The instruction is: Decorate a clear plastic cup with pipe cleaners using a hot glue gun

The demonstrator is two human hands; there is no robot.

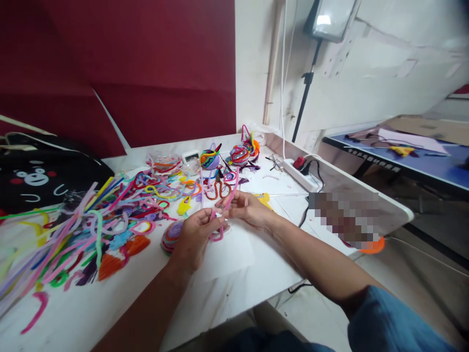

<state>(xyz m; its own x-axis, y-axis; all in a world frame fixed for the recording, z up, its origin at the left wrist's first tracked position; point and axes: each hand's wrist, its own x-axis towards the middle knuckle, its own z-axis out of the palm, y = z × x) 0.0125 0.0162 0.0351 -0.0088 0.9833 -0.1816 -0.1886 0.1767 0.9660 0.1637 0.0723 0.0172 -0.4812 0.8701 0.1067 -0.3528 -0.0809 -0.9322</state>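
Both hands are pinched on a pink pipe cleaner (232, 191) above a white sheet of paper (234, 259). My left hand (196, 235) grips its bent lower part, where a loop hangs below the fingers. From the other side, my right hand (247, 210) holds it with thumb and fingers, and one end sticks up past them. A pale lilac strand (202, 188) rises beside the left fingers; I cannot tell whether they hold it. A round coil of coloured pipe cleaners (170, 238) lies partly hidden behind my left hand.
Loose pipe cleaners (78, 230) are heaped at the left. Orange-handled scissors (218, 190) lie beyond my hands, near finished colourful pieces (209, 159). A yellow tool (264, 199), probably a glue gun, is partly hidden behind my right hand. A power strip (301, 175) sits by the table's raised edge.
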